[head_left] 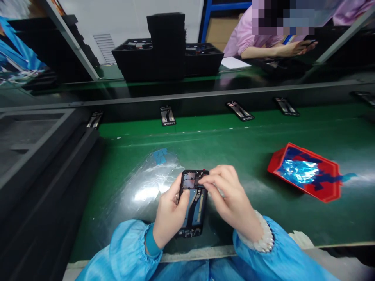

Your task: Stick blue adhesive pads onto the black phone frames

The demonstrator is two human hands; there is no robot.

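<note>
Green worktop [246, 156] is stretching from left to right, with a red bin [325, 193] sitting at right. Near the front edge, the left hand [170, 216] is gripping an opened phone [195, 207] by its left side, while the right hand [233, 199] is touching its far right corner (whether pinching a part, I cannot tell). The phone's long axis is running near to far.

left hand [170, 210] holds opened phone [195, 205] | right hand [230, 192] at its top | red bin [274, 162] rightward
</note>
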